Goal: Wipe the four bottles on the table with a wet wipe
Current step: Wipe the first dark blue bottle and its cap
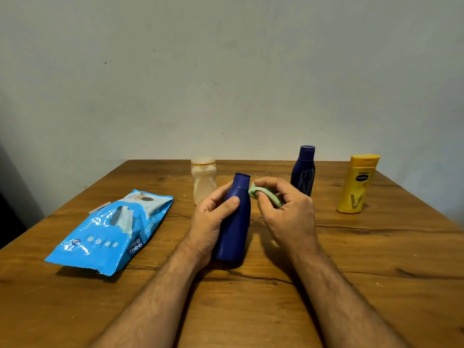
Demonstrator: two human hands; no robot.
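While the left hand (213,217) grips a dark blue bottle (236,222) near the middle of the wooden counter (376,259), the right hand (286,207) holds a bunched pale green wet wipe (261,194) against the bottle's upper right side, just below the neck. The left fingers (221,190) curl round the far side of the bottle and the thumb lies across its near face, so the hand is clamped on the bottle body. The right fingers (266,183) are curled over the wipe and the thumb pinches it from below. The bottle leans with its top away from the viewer; whether its base touches the counter cannot be told.

Three other bottles stand upright farther back. A translucent cream bottle (204,180) is just behind and to the left of the held bottle, partly hidden by the left fingers. A second dark blue bottle (303,169), with worn lettering on its front, stands behind the right hand, to the right of the held bottle. A yellow bottle (356,184) with a dark oval label stands well apart at the far right.

A blue pack of wet wipes (110,234) lies flat on the left side of the counter, its top flap open and a white wipe showing at the opening. A plain pale wall (226,71) rises behind the far edge of the counter.
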